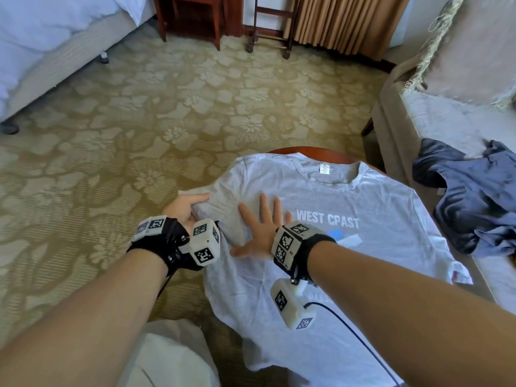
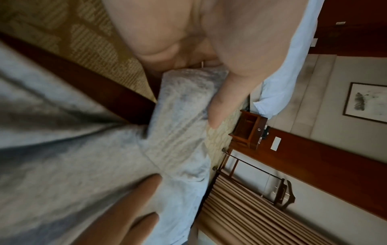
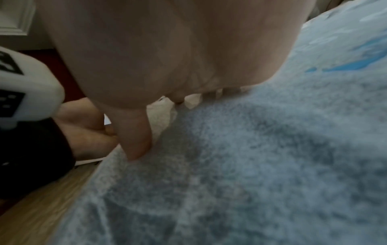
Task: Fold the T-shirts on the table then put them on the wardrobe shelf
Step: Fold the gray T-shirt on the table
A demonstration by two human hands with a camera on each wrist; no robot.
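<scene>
A light grey T-shirt (image 1: 349,247) with "WEST COAST" print lies spread face up over a round wooden table (image 1: 315,151), collar at the far side. My left hand (image 1: 185,208) grips the shirt's left sleeve (image 2: 182,106), thumb on top, at the table's left edge. My right hand (image 1: 261,227) lies flat with spread fingers on the shirt's chest beside that sleeve, pressing the cloth (image 3: 251,157) down. A dark blue garment (image 1: 472,196) lies crumpled on the sofa at the right.
A beige sofa (image 1: 446,127) stands close on the right of the table. A bed (image 1: 50,40) is at the far left, a wooden nightstand (image 1: 192,15) and a luggage rack (image 1: 270,26) by the far wall. Patterned carpet (image 1: 167,107) lies between.
</scene>
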